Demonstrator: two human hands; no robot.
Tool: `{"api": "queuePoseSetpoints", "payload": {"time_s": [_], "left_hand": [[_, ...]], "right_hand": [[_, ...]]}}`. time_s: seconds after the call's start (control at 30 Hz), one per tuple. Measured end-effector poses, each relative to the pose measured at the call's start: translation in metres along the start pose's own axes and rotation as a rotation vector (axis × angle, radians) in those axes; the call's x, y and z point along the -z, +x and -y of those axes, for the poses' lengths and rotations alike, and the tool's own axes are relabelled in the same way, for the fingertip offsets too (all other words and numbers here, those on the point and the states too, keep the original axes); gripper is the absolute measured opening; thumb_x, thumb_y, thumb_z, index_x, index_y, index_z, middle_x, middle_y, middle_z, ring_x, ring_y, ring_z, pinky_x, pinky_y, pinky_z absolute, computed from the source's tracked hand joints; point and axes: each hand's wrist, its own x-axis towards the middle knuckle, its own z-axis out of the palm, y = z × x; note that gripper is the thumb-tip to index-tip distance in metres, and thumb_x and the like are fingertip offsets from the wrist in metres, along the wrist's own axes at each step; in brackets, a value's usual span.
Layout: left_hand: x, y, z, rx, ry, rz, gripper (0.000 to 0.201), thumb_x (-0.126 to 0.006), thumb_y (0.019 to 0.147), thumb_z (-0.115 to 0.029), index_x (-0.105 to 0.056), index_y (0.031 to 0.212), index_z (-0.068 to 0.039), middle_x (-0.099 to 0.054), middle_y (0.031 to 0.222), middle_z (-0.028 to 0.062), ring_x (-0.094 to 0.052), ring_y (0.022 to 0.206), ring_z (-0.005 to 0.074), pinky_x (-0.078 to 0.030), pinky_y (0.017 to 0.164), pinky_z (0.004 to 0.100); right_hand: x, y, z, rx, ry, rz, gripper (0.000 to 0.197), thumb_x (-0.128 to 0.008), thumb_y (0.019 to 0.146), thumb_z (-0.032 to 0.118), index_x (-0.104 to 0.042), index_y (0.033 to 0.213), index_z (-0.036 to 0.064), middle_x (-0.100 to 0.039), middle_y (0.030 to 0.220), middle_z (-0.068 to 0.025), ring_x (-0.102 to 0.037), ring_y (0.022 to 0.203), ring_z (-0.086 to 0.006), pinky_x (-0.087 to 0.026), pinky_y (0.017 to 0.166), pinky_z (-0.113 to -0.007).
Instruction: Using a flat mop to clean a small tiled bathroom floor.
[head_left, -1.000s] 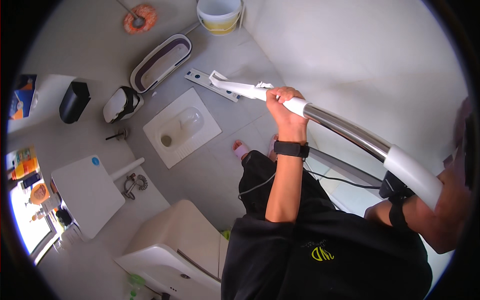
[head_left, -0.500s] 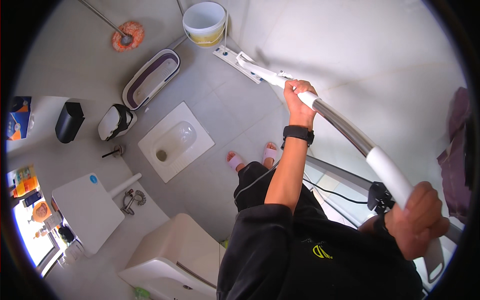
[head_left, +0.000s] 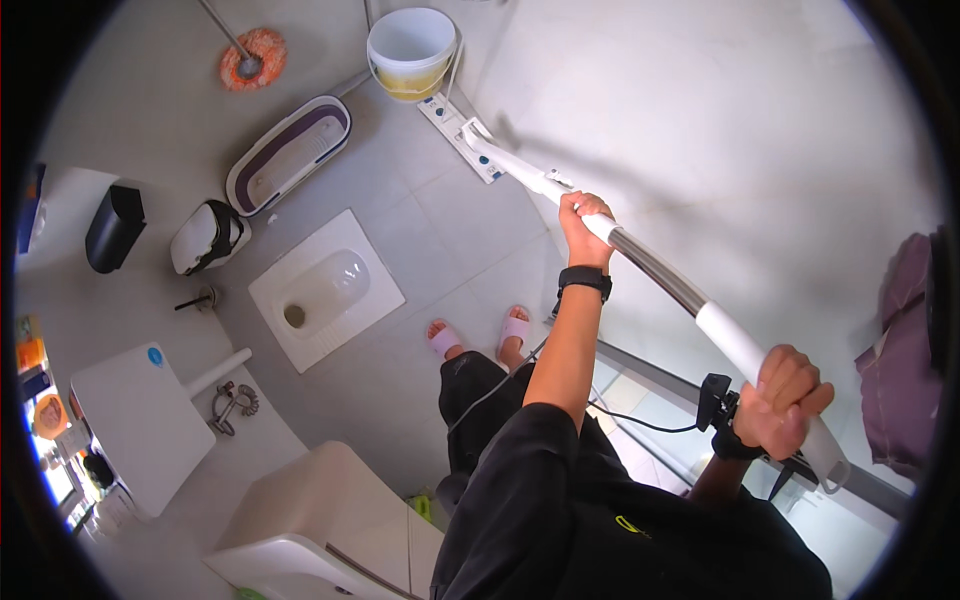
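Long-handled white flat mop with a silver metal section (head_left: 660,270), held two-handed over a grey tiled floor (head_left: 395,165)

Seen from above, a person in a black top (head_left: 555,490) and pale pink open-toed slippers (head_left: 443,342) holds the mop, which slants from the lower right toward the upper middle. The left hand (head_left: 587,230) is closed around the white plastic part of the pole just below the metal section, fingers wrapped firmly over it. The right hand (head_left: 785,402) is closed around the white grip near the top end, which finishes in a loop. A black strap (head_left: 586,281) circles the left wrist.

The mop's narrow rectangular white head (head_left: 456,137) is at the floor's far end, beside the pale wall. One end of it sits right by a white round plastic bucket with a yellow lower band (head_left: 410,85); whether they touch cannot be told.

Left of the mop head is a white oblong tub with a purple inner band (head_left: 238,187), and nearer the person, a white ceramic squat toilet (head_left: 372,265) set in the floor.
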Motion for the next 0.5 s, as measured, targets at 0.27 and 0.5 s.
{"api": "queuePoseSetpoints", "payload": {"time_s": [0.27, 0.5], "left_hand": [[-0.013, -0.050, -0.012, -0.124, 0.027, 0.119, 0.018, -0.049, 0.071, -0.009, -0.039, 0.057, -0.010, -0.037, 0.049, -0.0043, -0.038, 0.043, 0.0066, -0.039, 0.046, 0.0170], [-0.009, -0.123, -0.052, -0.237, -0.032, 0.184, 0.021, -0.048, 0.074, -0.012, -0.038, 0.055, -0.012, -0.034, 0.047, -0.0052, -0.036, 0.042, 0.0055, -0.037, 0.043, 0.0169]], "right_hand": [[0.000, 0.002, 0.016, -0.167, 0.219, -0.145, 0.023, -0.046, 0.067, 0.003, -0.026, 0.060, 0.0127, -0.033, 0.048, -0.0007, -0.029, 0.043, -0.0090, -0.026, 0.047, -0.025], [-0.016, -0.015, 0.025, -0.214, 0.319, -0.136, 0.025, -0.048, 0.065, 0.007, -0.025, 0.056, 0.0132, -0.034, 0.044, 0.0016, -0.030, 0.038, -0.0070, -0.028, 0.041, -0.019]]}}
